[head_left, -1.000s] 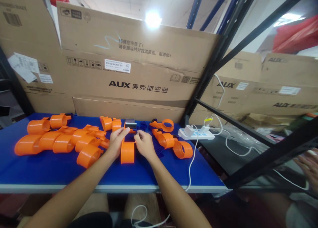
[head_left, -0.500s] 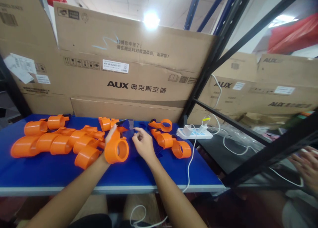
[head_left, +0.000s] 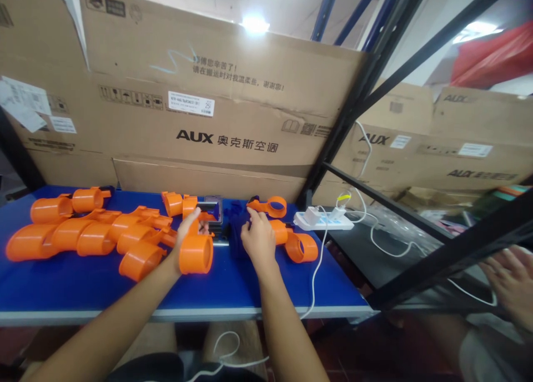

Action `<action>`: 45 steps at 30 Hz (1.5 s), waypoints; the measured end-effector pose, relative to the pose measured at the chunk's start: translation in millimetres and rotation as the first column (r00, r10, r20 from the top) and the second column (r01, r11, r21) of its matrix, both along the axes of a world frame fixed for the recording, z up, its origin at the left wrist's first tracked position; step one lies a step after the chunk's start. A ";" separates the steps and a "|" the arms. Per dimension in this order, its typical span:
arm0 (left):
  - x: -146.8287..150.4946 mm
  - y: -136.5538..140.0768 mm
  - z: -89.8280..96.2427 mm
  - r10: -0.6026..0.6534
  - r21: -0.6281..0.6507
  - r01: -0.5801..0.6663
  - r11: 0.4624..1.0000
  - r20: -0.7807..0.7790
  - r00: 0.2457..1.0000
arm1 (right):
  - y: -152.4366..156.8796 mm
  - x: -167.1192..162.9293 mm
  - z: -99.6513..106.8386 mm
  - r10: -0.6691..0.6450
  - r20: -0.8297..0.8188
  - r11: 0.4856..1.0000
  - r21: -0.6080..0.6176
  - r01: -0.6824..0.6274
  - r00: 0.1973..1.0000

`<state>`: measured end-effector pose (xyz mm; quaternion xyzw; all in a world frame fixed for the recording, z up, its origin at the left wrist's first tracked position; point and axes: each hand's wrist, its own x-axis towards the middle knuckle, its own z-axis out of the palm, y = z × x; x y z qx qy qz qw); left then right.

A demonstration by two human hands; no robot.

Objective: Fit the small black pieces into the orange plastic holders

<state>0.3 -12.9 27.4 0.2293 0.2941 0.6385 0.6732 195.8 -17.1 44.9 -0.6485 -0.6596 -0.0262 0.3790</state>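
Note:
My left hand is closed around an orange plastic part with a wide ring at its near end. A dark, narrow piece sticks out from the part's far end. Just beyond it, a clear-and-dark rectangular frame stands on the blue table. My right hand reaches into a cluster of dark blue pieces, its fingers curled downward. What those fingertips grip is hidden. Beside that hand lie several more orange ringed parts.
Many orange ringed parts lie in rows on the left of the blue tabletop. A white power strip with plugs and cables is at the right, by a black rack post. Cardboard boxes stand behind. Another person's hand shows at far right.
My right hand has moved right, from the dark end of the held part to the dark blue pieces. My left hand keeps the orange part, now turned slightly. The view has shifted a little.

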 end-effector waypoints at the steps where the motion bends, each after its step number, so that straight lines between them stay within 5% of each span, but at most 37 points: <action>1: 1.4 -0.4 -0.3 -0.006 -0.010 0.007 1.000 0.017 1.000 | -0.8 -1.5 -0.5 -0.013 0.018 1.000 -0.019 0.013 1.000; 7: 3.6 1.3 -3.0 -0.017 0.001 0.017 1.000 0.016 1.000 | -3.4 -5.0 -0.7 -0.041 0.085 0.997 -0.062 0.047 0.996; 11: 3.5 3.7 -6.2 0.015 0.040 -0.013 0.999 -0.051 0.999 | -7.3 -7.4 2.5 -0.024 0.032 0.998 0.059 0.022 0.999; 15: 6.7 2.5 -6.5 0.056 0.116 -0.045 0.992 -0.090 0.994 | -12.2 -15.9 7.4 0.308 -0.032 0.922 0.256 -0.290 0.951; 19: 10.9 -3.1 -2.8 0.041 0.174 -0.024 0.984 -0.099 0.994 | -10.8 -24.5 5.5 0.528 0.008 0.822 0.246 -0.514 0.849; 32: 8.7 -7.8 -3.9 0.106 0.187 -0.038 0.982 -0.367 0.924 | -1.7 -28.1 -13.6 0.471 0.147 0.817 0.299 -0.493 0.870; 45: 9.3 -5.2 -5.4 0.084 0.158 -0.036 0.987 -0.311 0.947 | -0.4 -27.2 -13.1 0.539 0.098 0.790 0.288 -0.542 0.837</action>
